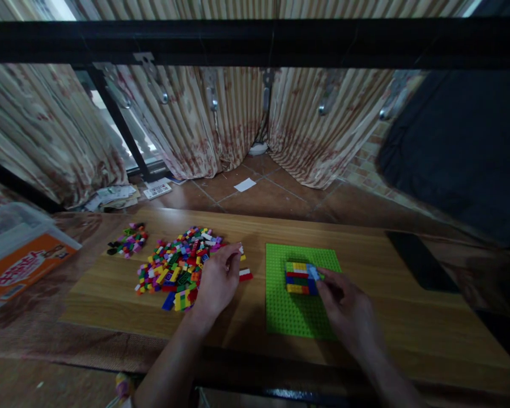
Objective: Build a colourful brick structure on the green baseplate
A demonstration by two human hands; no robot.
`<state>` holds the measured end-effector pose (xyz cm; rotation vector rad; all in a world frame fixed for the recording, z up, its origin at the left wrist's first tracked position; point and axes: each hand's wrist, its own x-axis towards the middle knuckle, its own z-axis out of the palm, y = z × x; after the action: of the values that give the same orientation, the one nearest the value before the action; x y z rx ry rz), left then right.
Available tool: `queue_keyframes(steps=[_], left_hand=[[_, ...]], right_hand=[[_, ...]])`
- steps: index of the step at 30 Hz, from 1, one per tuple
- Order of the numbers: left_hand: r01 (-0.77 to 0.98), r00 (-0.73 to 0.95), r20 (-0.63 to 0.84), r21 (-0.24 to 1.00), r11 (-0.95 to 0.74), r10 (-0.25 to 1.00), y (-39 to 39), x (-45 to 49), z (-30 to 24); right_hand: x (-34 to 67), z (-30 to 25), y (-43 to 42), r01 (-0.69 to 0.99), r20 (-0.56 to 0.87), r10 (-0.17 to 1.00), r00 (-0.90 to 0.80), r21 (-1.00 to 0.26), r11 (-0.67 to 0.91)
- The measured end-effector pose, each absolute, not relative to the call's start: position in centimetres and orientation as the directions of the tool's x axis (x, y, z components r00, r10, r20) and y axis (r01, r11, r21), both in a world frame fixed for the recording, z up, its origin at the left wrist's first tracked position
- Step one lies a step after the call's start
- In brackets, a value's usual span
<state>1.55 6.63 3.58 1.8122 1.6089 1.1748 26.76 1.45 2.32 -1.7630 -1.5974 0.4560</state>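
A green baseplate (300,317) lies on the wooden board (374,306), with a small block of stacked coloured bricks (300,276) built on it. My right hand (344,303) touches the right side of that block, fingers curled and pinched at a pale brick on its edge. My left hand (219,280) rests at the right edge of a large heap of loose coloured bricks (176,266), its fingers bent down over the bricks; what they hold, if anything, is hidden. A red and white brick (245,275) lies just right of the left hand.
A smaller heap of bricks (130,239) lies at the board's far left. A clear plastic box with an orange label (19,258) stands left of the board. A dark phone (420,260) lies at the right. Curtains, a black rail and tiled floor are beyond.
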Motion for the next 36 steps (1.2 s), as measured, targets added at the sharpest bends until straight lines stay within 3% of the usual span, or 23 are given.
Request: queue_keyframes(steps=[5,10,17,25,36], left_hand=[[0.579,-0.034,0.295,0.784,-0.222,0.955,6.9,1.5,3.2],[0.594,-0.058,0.287,0.779,-0.198,0.956,7.6,0.2,3.6],[0.663,0.278,0.220,0.661,-0.352,0.935,6.9,-0.5,3.8],[0.792,0.388,0.143,0.453,-0.409,0.910,6.5,0.1,3.7],[0.840,0.391,0.106,0.365,-0.402,0.914,6.4,0.6,3.7]], right_hand=[[27.3,2.0,1.9,0.727,0.162,0.969,0.185,-0.686,-0.024],[24.3,1.8,1.3,0.678,0.230,0.973,0.002,-0.716,0.168],[19.6,0.8,0.5,0.620,0.277,0.909,-0.311,-0.667,0.414],[17.4,0.4,0.9,0.586,0.319,0.871,-0.374,-0.647,0.488],[17.4,1.0,0.6,0.558,0.366,0.859,-0.357,-0.654,0.511]])
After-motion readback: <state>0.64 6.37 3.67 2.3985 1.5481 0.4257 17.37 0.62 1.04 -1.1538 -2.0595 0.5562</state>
